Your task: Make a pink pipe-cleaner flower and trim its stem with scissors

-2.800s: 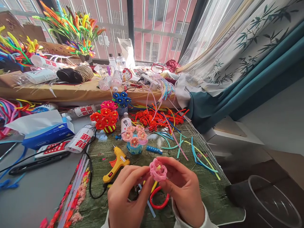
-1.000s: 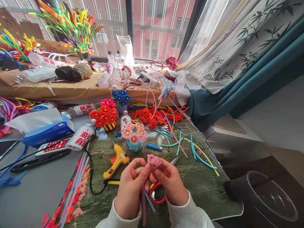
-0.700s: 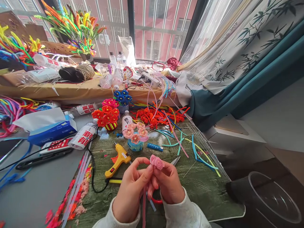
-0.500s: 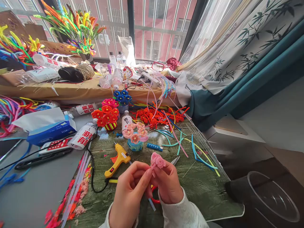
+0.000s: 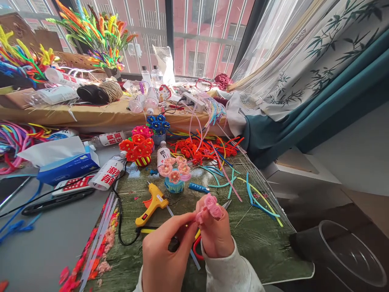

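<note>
A pink pipe-cleaner flower is pinched in my right hand, its petals showing above the thumb. From the left, my left hand grips the flower's lower left edge between thumb and fingertip. Under my hands lie scissors with red handles, partly hidden, and a clear glue stick. Just beyond stands a small blue pot of pale pink flowers, beside a blue tube-shaped item. A yellow hot glue gun rests to the left of my hands.
Potted red flowers and blue flowers stand further back. A heap of red pipe-cleaner pieces lies behind. Blue and yellow strips are at right, a tissue box and bottle at left, a dark bin beyond the table edge.
The pink flower and my right hand have shifted slightly right, and the flower has tilted. My left fingers have straightened and now pinch the flower's left edge.
</note>
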Action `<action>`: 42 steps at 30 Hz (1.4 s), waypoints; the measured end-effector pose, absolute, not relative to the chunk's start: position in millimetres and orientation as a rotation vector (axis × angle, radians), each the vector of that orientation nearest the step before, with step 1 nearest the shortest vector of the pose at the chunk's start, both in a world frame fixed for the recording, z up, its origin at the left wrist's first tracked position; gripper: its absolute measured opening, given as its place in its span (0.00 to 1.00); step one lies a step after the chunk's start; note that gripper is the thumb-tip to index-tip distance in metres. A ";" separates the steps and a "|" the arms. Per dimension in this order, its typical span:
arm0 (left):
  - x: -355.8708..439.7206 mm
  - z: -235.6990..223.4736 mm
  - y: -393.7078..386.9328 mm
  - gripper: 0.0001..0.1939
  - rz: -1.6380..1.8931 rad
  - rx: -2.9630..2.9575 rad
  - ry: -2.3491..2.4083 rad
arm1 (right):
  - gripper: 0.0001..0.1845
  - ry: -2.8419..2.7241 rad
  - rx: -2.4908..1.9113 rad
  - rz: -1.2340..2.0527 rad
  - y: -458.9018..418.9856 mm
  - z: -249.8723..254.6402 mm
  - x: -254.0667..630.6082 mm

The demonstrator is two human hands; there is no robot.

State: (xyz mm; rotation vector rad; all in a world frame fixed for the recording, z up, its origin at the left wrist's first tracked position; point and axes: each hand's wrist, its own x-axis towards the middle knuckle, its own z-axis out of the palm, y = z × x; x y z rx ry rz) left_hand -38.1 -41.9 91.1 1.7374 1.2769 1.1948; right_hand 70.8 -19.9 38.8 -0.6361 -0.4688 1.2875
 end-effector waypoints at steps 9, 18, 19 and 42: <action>-35.3 94.9 -43.9 0.15 1.341 1.928 1.233 | 0.19 -0.501 -0.590 1.350 -16.5 47.0 75.1; -34.8 93.0 -47.0 0.15 1.355 1.830 1.359 | 0.18 -0.477 -0.532 1.486 -7.0 43.0 86.7; -35.5 91.3 -47.2 0.15 1.338 1.860 1.345 | 0.18 -0.457 -0.515 1.503 -5.6 43.5 87.7; -36.9 45.8 -48.5 0.04 1.348 1.570 1.592 | 0.18 -0.496 -0.834 1.419 6.6 23.9 90.1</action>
